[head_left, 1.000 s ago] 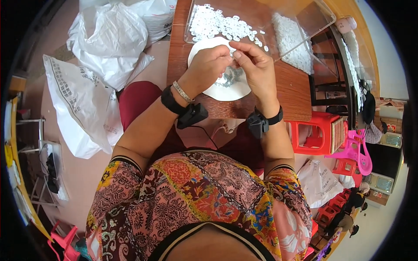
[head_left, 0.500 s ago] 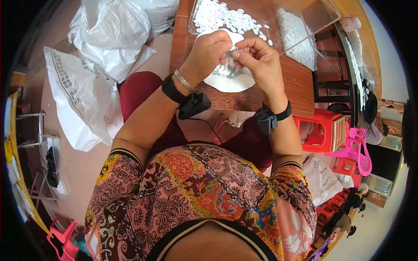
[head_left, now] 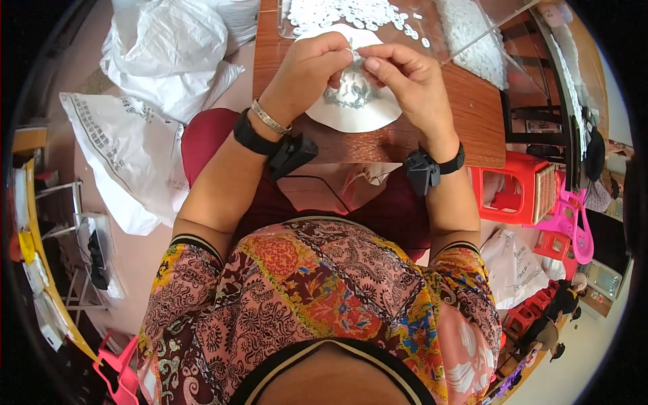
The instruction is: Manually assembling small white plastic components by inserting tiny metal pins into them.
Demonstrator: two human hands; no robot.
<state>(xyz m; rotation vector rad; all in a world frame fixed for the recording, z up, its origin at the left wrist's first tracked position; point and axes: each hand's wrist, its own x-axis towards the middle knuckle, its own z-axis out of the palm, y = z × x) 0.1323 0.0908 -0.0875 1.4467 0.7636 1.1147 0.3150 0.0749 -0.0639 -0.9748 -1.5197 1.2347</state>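
My left hand is closed, with thumb and fingers pressed together above a white round sheet or shallow dish. Facing it, my right hand pinches with thumb and index finger. The fingertips of both hands almost meet around a tiny pale piece, too small to name. Small grey metallic bits lie scattered on the white round surface just below my hands. Beyond them, many small white oval plastic pieces are spread in a clear tray.
The brown wooden table holds a heap of white pieces at right, behind a clear panel. A red stool stands right of the table, beside a pink chair. White sacks crowd the left floor. People are far right.
The view has shifted slightly, so the table sits higher. My hands stay pinched together over the white round surface, with the fingertips a little closer together.
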